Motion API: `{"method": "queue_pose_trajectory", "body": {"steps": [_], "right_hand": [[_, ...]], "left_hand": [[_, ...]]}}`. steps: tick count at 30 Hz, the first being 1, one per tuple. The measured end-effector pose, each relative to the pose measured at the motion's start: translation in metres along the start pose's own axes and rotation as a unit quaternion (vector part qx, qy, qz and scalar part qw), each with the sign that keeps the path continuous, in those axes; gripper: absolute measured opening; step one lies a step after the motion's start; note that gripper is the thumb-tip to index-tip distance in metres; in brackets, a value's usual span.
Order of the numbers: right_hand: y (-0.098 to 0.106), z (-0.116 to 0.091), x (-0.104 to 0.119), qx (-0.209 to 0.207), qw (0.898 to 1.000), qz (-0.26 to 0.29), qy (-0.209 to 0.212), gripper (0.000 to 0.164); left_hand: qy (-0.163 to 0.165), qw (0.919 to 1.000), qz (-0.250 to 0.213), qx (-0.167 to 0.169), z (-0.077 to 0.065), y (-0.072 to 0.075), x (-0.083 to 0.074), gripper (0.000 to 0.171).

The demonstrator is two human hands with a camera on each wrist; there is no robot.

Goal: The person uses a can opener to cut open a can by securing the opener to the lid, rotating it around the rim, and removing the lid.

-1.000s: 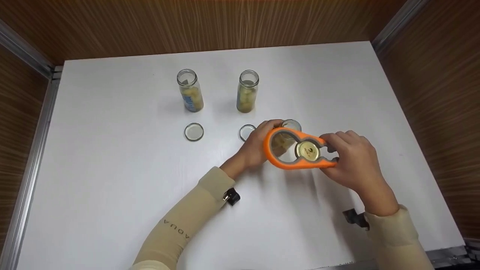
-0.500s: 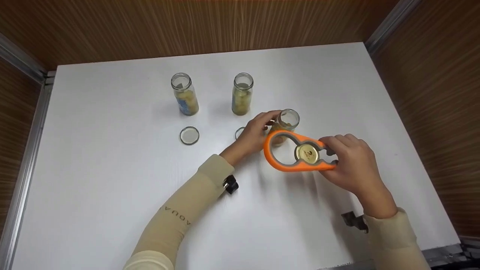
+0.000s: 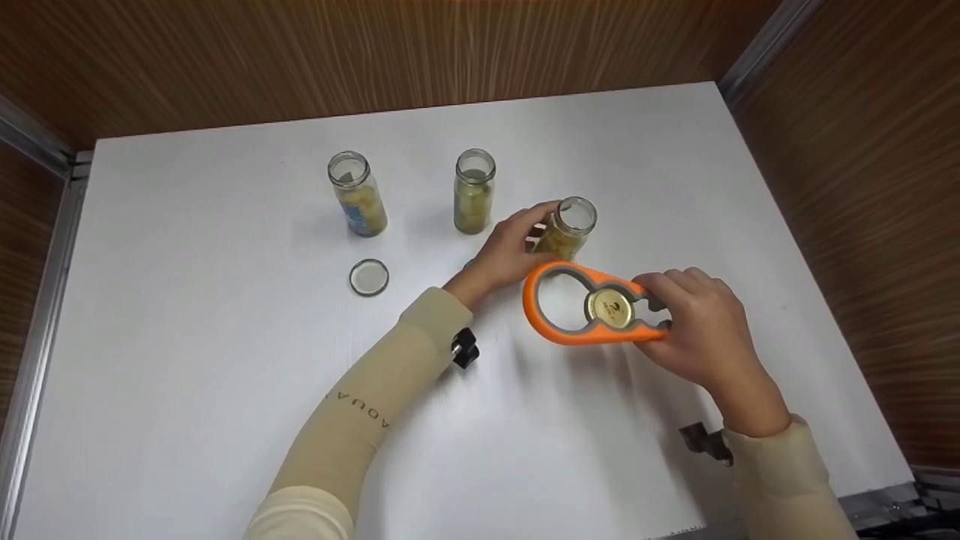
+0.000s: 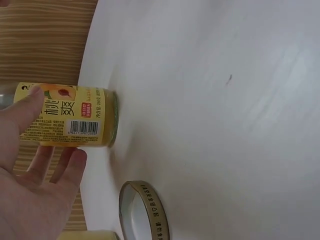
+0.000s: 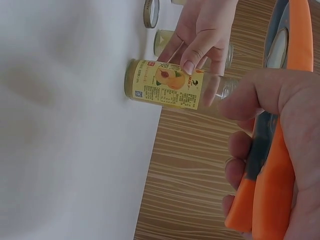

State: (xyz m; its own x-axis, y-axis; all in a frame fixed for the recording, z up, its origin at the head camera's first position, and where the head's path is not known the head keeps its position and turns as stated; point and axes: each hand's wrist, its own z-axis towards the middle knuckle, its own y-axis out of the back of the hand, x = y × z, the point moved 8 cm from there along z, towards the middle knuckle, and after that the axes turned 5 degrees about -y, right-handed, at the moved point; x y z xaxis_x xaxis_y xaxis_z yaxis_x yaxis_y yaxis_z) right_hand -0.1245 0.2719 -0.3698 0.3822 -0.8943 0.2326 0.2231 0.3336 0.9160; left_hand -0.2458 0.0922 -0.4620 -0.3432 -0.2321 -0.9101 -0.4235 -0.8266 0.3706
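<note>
My left hand (image 3: pixel 510 247) holds an open glass jar (image 3: pixel 576 215) with yellow contents, thumb on one side and fingers round the other. In the left wrist view the jar's yellow label (image 4: pixel 82 112) shows a peach, and its base stands on the table. My right hand (image 3: pixel 697 322) grips the handles of an orange and grey jar opener (image 3: pixel 600 335). A gold lid (image 3: pixel 610 308) sits in the opener's smaller opening, above the table. Beside the held jar lies an upturned lid (image 4: pixel 150 215), mostly hidden under my left arm in the head view.
Two more lidless jars, one at the far left (image 3: pixel 358 199) and one in the middle (image 3: pixel 474 195), stand upright on the white table (image 3: pixel 225 337). Another upturned lid (image 3: pixel 369 277) lies before the left jar. A wooden panel (image 3: pixel 405 60) rises behind the table.
My left hand has moved the jar away from me, clear of the opener, and it now stands farther back. The right hand keeps the opener and lid nearly in place.
</note>
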Motion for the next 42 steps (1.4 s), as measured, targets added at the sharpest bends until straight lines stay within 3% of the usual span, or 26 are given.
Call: {"method": "queue_pose_trajectory", "body": {"steps": [8, 21, 32, 42], "right_hand": [[0.002, -0.002, 0.004, -0.012, 1.000, 0.006, 0.009, 0.037], [-0.008, -0.012, 0.004, 0.015, 1.000, -0.005, -0.001, 0.039], [-0.010, -0.024, 0.005, 0.018, 1.000, -0.001, -0.004, 0.041], [-0.008, -0.030, 0.008, 0.017, 1.000, -0.002, -0.004, 0.037]], "left_hand": [[0.023, 0.9992, -0.033, -0.001, 0.007, 0.001, 0.001, 0.073], [0.063, 0.9976, 0.029, -0.003, 0.020, 0.006, 0.001, 0.074], [0.083, 0.9955, 0.039, -0.026, 0.026, 0.009, 0.000, 0.073], [0.086, 0.9925, 0.048, -0.073, 0.032, 0.013, -0.002, 0.074]]}}
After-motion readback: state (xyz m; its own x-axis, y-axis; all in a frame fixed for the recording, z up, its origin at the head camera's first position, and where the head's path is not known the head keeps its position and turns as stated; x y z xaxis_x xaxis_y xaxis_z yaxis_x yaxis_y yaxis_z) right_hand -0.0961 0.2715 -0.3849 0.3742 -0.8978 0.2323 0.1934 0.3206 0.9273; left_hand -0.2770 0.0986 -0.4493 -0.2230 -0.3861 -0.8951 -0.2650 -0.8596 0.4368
